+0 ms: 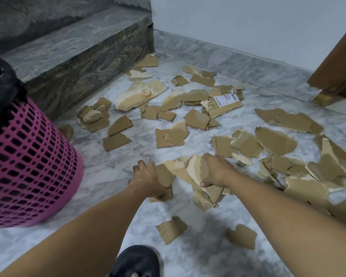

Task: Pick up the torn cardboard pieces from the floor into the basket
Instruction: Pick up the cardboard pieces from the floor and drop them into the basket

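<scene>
On the marble floor (112,176) beside the black-lined pink basket (28,166), contents unseen, left hand (148,176) and right hand (214,170) each clutch torn cardboard pieces (184,172); more lie scattered beyond.

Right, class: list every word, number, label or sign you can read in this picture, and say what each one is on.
White shipping label on a cardboard piece: printed lines and a barcode, too small and blurred to read.
Printed box symbols on the same piece: outlines only, not legible.
Tape roll, pink basket: no text visible.
</scene>
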### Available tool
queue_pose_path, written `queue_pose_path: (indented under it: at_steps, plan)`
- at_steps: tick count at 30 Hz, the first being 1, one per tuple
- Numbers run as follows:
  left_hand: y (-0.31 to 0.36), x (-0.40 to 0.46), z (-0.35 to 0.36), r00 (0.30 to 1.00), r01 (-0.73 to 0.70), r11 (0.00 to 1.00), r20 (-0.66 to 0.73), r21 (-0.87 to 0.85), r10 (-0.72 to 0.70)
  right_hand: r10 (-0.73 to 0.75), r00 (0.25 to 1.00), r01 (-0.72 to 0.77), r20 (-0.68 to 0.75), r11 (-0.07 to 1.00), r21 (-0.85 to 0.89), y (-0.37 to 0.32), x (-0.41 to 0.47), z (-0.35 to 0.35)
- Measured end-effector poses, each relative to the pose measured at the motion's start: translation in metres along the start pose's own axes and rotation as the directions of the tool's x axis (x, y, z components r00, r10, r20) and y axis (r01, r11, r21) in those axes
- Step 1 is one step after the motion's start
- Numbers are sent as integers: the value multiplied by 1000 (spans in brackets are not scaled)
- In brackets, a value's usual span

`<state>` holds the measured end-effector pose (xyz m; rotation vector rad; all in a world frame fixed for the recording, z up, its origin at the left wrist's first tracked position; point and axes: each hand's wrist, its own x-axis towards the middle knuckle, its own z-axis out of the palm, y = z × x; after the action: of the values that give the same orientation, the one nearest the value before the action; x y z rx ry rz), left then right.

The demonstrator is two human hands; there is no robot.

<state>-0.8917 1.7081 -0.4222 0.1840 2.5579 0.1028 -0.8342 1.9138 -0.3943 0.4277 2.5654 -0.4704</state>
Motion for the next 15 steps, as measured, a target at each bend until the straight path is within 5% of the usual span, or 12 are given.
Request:
queue_pose_path:
  at_steps: [15]
  plan:
    - [12, -5, 11, 996, -81, 986, -37, -143, 77, -25, 990, 8, 138, 992, 123, -24, 7, 20]
